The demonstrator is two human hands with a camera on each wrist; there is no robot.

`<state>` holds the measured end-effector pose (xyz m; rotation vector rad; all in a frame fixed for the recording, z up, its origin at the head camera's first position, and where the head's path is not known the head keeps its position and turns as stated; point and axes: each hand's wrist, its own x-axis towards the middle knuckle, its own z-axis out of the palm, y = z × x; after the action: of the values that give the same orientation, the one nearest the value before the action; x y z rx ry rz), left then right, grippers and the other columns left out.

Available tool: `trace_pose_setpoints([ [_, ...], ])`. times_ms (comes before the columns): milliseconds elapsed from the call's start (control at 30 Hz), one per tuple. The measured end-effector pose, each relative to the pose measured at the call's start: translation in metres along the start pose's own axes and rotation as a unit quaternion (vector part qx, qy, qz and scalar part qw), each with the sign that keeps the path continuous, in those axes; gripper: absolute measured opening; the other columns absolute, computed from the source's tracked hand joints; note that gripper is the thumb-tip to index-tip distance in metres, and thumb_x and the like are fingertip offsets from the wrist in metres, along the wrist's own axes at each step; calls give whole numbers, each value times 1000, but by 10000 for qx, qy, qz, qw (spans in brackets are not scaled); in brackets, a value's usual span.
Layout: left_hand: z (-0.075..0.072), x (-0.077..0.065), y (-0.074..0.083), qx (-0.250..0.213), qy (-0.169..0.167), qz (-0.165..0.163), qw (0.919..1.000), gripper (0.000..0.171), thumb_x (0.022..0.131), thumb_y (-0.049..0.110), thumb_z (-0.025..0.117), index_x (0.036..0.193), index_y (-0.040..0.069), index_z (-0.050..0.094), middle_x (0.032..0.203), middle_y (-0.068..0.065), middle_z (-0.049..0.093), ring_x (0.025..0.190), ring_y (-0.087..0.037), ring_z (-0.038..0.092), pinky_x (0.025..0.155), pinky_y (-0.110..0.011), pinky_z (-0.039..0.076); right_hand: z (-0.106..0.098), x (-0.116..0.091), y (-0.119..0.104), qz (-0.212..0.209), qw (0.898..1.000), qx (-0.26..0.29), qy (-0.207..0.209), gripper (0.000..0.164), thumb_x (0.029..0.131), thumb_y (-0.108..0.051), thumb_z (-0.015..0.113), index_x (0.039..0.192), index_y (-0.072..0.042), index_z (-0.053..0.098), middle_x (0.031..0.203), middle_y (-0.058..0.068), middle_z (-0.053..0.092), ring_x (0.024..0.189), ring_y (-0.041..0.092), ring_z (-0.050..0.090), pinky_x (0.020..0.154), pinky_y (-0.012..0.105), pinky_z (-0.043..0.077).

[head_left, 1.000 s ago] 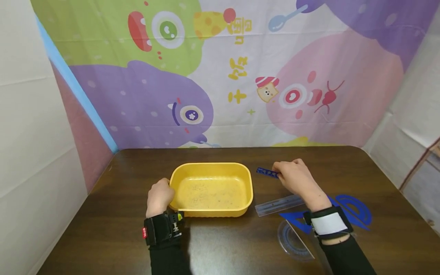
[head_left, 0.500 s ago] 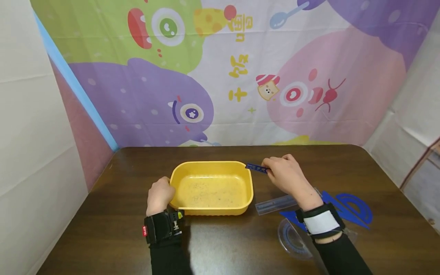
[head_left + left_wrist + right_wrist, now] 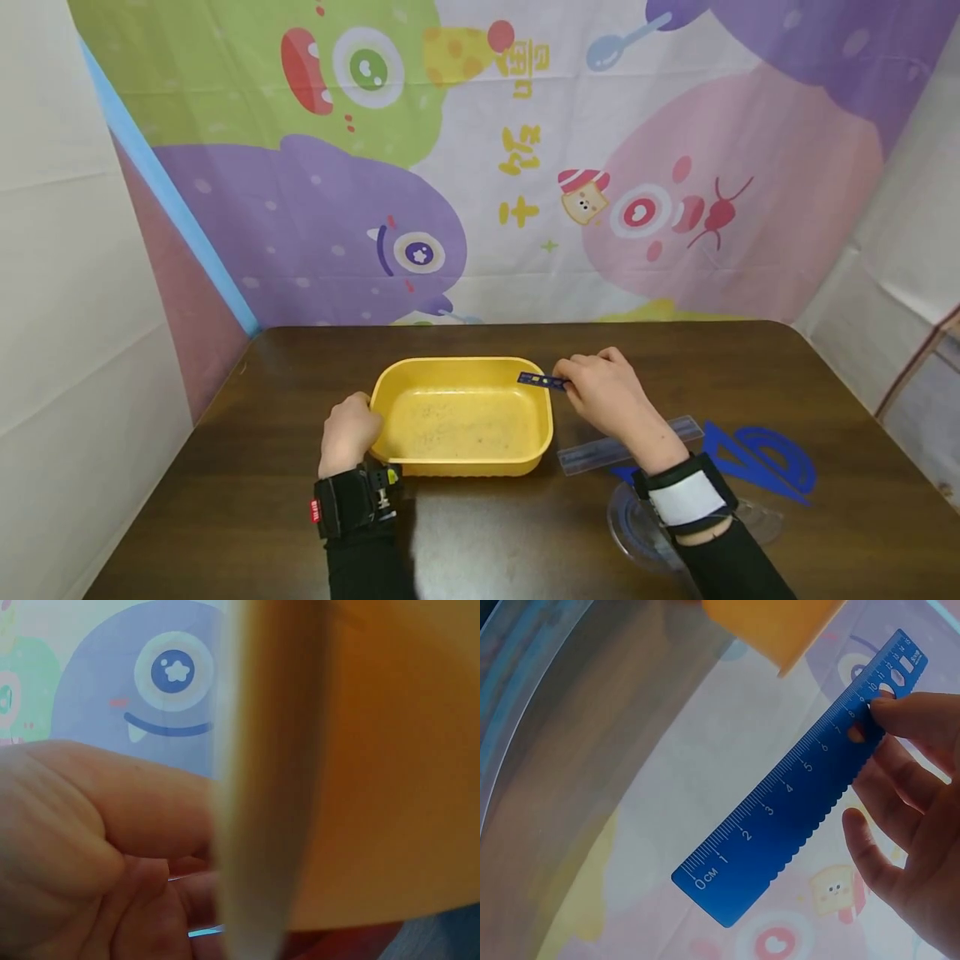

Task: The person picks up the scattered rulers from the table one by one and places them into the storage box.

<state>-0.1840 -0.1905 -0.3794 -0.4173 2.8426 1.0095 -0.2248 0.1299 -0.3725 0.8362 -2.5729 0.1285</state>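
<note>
Well, from my remote seat I'm seeing a clear protractor lying nearest on the table, the right wrist strap partly hiding it. Just beyond, a clear ruler and some blue drawing tools are lying to the right, probably within easy reach there. The hands are working apart: the left hand is clamping the left rim of the yellow tub, presumably keeping it from sliding, while the right hand is pinching a blue ruler nearer its high-numbered end, so its zero end is hanging free. That short end is overlapping the tub's right rim from above; I cannot tell how high. Farthest off, a cartoon cloth is hanging behind, seemingly as a backdrop.
</note>
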Motion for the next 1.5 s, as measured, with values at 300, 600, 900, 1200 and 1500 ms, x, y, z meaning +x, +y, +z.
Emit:
trace_pose_setpoints([
  [300, 0, -1, 1, -4, -17, -50, 10000, 22, 85, 4, 43, 101, -7, 52, 77, -15, 50, 65, -25, 50, 57, -30, 40, 1, 5, -14, -57, 9999, -79, -100, 10, 80, -14, 65, 89, -18, 65, 79, -4, 63, 73, 14, 59, 76, 38, 39],
  [600, 1, -1, 1, -25, -34, -30, 10000, 22, 85, 3, 43, 102, -7, 51, 78, -15, 51, 65, -25, 50, 57, -30, 40, 7, 9, -30, -157, 9997, -175, -102, 12, 82, -16, 63, 90, -22, 69, 80, -4, 62, 74, 15, 58, 75, 35, 40],
  [900, 1, 1, 1, -2, -45, -73, 10000, 24, 85, 5, 43, 104, -6, 51, 79, -15, 52, 66, -25, 50, 59, -31, 40, 13, 13, -46, -339, 9993, -154, -39, 14, 82, -14, 62, 90, -21, 70, 83, -4, 63, 77, 14, 57, 75, 32, 42],
  [1200, 0, 0, 0, 3, -53, -49, 10000, 24, 85, 5, 43, 104, -7, 51, 79, -15, 51, 66, -25, 50, 58, -31, 40, 17, 19, -61, -393, 9991, -102, -127, 16, 81, -13, 62, 92, -22, 71, 83, -4, 63, 78, 11, 56, 71, 30, 39],
  [1500, -2, -1, 1, -3, -86, -47, 10000, 23, 85, 4, 43, 104, -7, 51, 79, -15, 51, 66, -25, 50, 58, -31, 40, 20, 29, -75, -685, 9975, -141, 14, 17, 81, -13, 62, 92, -24, 70, 83, -5, 62, 80, 14, 58, 80, 34, 42],
])
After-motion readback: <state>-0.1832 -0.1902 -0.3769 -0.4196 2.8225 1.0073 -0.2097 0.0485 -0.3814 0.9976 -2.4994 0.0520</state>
